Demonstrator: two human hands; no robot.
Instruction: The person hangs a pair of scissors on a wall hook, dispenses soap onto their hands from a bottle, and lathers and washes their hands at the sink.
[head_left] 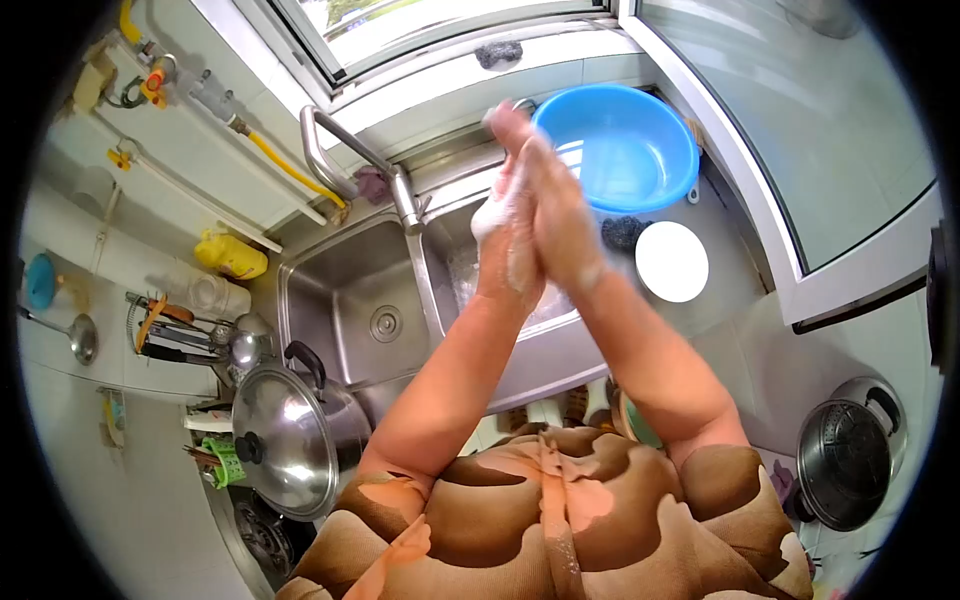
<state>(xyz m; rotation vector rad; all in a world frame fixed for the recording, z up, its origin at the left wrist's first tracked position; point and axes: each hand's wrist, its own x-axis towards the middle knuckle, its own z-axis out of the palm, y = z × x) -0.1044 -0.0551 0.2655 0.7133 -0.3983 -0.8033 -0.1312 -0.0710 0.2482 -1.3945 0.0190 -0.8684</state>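
White suds cover my left hand [505,215], which is pressed palm to palm against my right hand [562,215]. Both are raised above the right basin of the steel sink [365,290], their fingers pointing toward the window and slightly blurred. Neither hand shows an object; the fingers are stretched out. Behind and to the right of them is a blue plastic basin [625,150]. A dark scouring pad [622,233] and a round white dish [671,262] lie to the right of my right hand. The faucet [400,195] stands to the left of my hands.
A large lidded steel pot [290,440] stands at the left front, near hanging utensils [190,335]. A yellow bottle [232,255] is beside the sink's left edge. An open window frame [800,285] juts in at the right, above a dark-lidded pan [845,465].
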